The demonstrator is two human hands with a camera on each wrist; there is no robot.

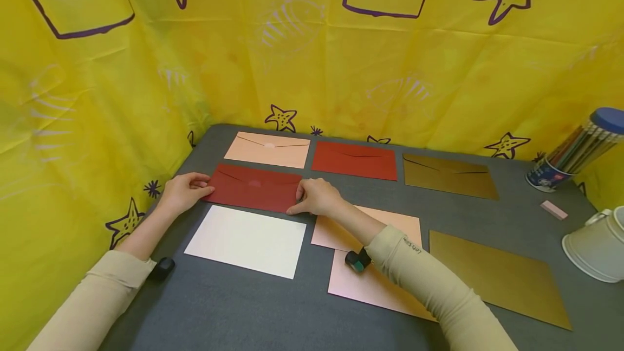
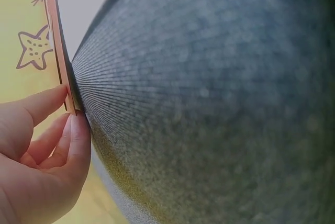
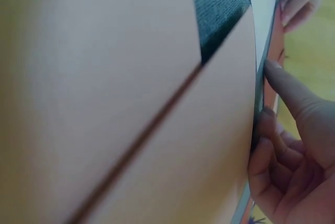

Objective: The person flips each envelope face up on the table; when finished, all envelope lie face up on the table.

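Observation:
A dark red envelope (image 1: 255, 186), flap side up, lies in the middle row at the left of the dark table. My left hand (image 1: 184, 193) pinches its left end between thumb and fingers; the left wrist view shows the envelope's edge (image 2: 64, 67) between them, seen nearly side-on. At the right end, my right hand (image 1: 319, 196) holds the same envelope, thumb at the near corner and fingers curled at the side. Just in front lies a white envelope (image 1: 246, 241). Two pale pink envelopes (image 1: 324, 232) overlap partly beneath my right forearm, which hides some of them.
Along the back lie a peach envelope (image 1: 268, 150), a bright red one (image 1: 355, 161) and a gold one (image 1: 448, 176). Another gold envelope (image 1: 502, 275) is at the right. Beyond stand a pencil cup (image 1: 548, 175), a pink eraser (image 1: 554, 210) and a white mug (image 1: 597, 245). A yellow curtain (image 1: 322, 69) borders the table.

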